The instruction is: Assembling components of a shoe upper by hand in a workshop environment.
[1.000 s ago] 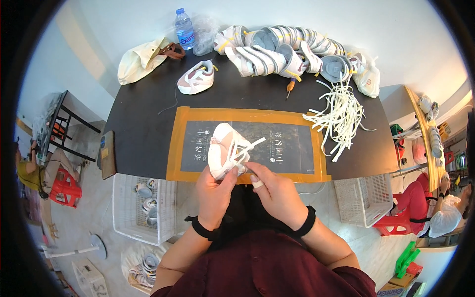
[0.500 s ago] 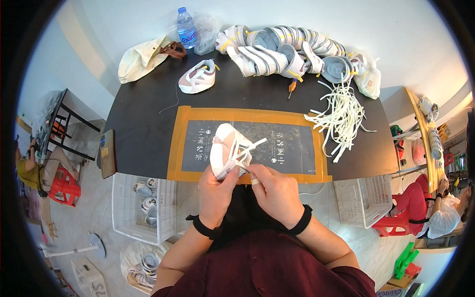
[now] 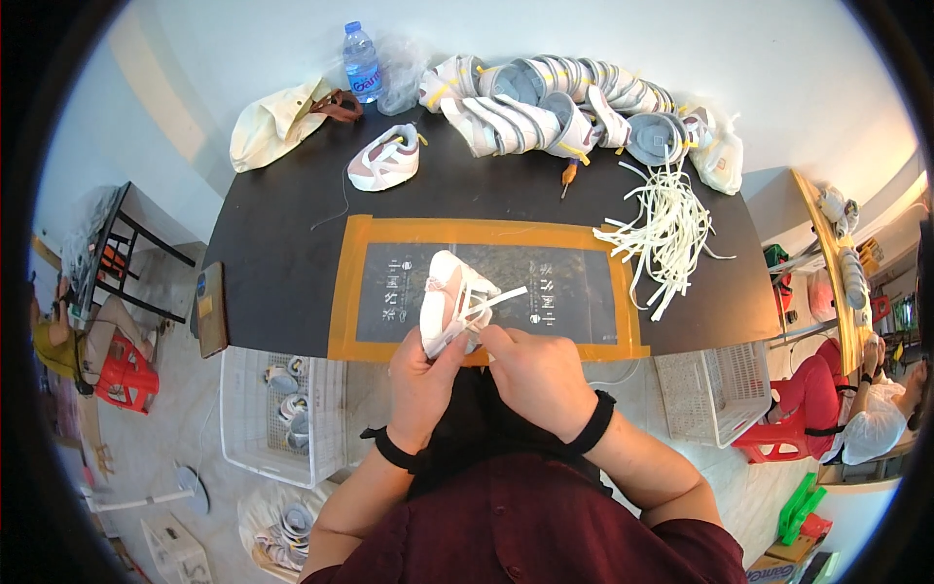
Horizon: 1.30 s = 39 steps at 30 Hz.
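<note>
A pink and white shoe upper (image 3: pixel 440 297) is held over the near edge of the table by my left hand (image 3: pixel 420 384), thumb on top and fingers around its side. A white shoelace (image 3: pixel 499 305) crosses its front, and one loose end sticks out to the right. Close against the right side of the upper, my right hand (image 3: pixel 538 380) is closed in a pinch. What its fingertips grip is hidden. Farther back on the table stands a second shoe upper (image 3: pixel 385 161) with a yellow tab.
Nested shoe uppers (image 3: pixel 574 83) line the table's back, near a bundle of white laces (image 3: pixel 669 229) and an orange-handled pointed tool (image 3: pixel 568 175). A bottle (image 3: pixel 361 68), cloth bag (image 3: pixel 277 131) and phone (image 3: pixel 210 310) lie leftward. White crates (image 3: pixel 282 467) flank me; people sit on both sides.
My right hand has turned and closed in on the upper, and its fingertips are now less visible. The upper has shifted slightly right and nearer to me, still in my left hand.
</note>
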Tool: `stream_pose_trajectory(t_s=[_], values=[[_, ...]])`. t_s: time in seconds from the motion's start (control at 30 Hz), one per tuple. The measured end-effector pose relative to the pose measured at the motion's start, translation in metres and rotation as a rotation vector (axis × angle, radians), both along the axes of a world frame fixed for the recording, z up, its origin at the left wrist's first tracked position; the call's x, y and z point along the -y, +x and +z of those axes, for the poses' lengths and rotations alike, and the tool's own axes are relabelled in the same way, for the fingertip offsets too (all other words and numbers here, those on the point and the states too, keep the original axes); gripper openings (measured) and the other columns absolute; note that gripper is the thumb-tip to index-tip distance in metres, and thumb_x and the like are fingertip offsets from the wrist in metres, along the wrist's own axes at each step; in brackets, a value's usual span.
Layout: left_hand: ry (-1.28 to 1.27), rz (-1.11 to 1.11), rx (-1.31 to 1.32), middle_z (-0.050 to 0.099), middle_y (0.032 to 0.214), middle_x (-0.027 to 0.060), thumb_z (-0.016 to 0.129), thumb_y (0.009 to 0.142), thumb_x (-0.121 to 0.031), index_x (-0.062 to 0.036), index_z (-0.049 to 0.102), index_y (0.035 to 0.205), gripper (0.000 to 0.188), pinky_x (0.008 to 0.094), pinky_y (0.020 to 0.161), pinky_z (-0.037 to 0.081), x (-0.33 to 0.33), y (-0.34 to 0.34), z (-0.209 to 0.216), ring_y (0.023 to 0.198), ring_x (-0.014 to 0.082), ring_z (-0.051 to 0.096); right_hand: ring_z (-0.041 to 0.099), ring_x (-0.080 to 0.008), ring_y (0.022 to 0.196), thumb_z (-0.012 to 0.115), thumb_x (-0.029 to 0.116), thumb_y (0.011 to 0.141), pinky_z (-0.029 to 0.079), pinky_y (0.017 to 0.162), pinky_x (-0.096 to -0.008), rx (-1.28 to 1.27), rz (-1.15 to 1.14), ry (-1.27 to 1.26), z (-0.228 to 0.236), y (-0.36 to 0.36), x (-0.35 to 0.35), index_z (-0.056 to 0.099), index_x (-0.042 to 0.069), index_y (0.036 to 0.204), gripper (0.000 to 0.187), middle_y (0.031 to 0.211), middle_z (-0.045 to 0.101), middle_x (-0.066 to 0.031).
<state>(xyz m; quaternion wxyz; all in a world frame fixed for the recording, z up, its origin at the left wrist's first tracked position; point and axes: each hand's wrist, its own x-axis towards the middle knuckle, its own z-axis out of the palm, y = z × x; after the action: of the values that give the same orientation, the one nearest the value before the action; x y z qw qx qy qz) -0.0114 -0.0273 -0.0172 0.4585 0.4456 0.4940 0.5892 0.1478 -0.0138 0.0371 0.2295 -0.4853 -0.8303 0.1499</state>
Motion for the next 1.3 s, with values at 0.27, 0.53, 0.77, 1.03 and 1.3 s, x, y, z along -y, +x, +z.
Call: stream_pose_trajectory(t_s=[0.27,0.53,0.77,1.03,1.3], values=[[-0.142,0.051,-0.258,0.070,0.094,0.0060,0.068,0.091,-0.015,0.0025,0.064,0.110,0.027,0.0281,0.075,0.050,0.000,-0.008,0.012,0.086,0.0104,0.062,0.064,-0.0297,0.058,0.058,0.016,0.086,0.051,0.050,-0.0411,0.196,0.220,0.080,0.010,-0.003,-0.024,0.055,0.008,0.087,0.008,0.064,0.061,-0.0093],[-0.144,-0.012,-0.084,0.067,0.086,0.0051,0.066,0.090,-0.014,0.0020,0.065,0.101,0.019,0.0280,0.069,0.049,0.003,-0.012,0.003,0.080,0.0088,0.059,0.067,-0.0347,0.061,0.057,0.013,0.085,0.053,0.054,-0.0449,0.260,0.342,-0.145,0.027,-0.008,-0.038,0.058,0.004,0.095,0.014,0.069,0.065,-0.0149],[-0.163,-0.061,-0.138,0.064,0.082,0.0010,0.066,0.091,-0.014,0.0004,0.065,0.100,0.017,0.0253,0.066,0.047,-0.005,-0.021,-0.009,0.075,0.0071,0.057,0.067,-0.0373,0.068,0.057,0.015,0.085,0.055,0.062,-0.0459,0.410,0.435,-0.066,0.015,-0.030,-0.043,0.060,0.007,0.099,0.016,0.075,0.067,-0.0133],[-0.197,-0.075,0.037,0.062,0.080,0.0006,0.063,0.094,-0.014,-0.0003,0.062,0.106,0.018,0.0234,0.061,0.047,-0.005,-0.020,0.000,0.070,0.0055,0.056,0.068,-0.0360,0.078,0.056,0.016,0.088,0.055,0.064,-0.0431,0.231,0.306,-0.377,0.021,-0.029,-0.062,0.056,0.004,0.102,0.019,0.083,0.067,-0.0165],[-0.209,-0.062,0.033,0.063,0.082,0.0017,0.060,0.097,-0.014,-0.0003,0.062,0.110,0.019,0.0234,0.059,0.048,-0.005,-0.018,0.008,0.067,0.0060,0.057,0.069,-0.0324,0.073,0.051,0.017,0.093,0.056,0.063,-0.0431,0.285,0.382,-0.154,0.010,-0.040,-0.052,0.055,0.002,0.106,0.021,0.080,0.068,-0.0123]])
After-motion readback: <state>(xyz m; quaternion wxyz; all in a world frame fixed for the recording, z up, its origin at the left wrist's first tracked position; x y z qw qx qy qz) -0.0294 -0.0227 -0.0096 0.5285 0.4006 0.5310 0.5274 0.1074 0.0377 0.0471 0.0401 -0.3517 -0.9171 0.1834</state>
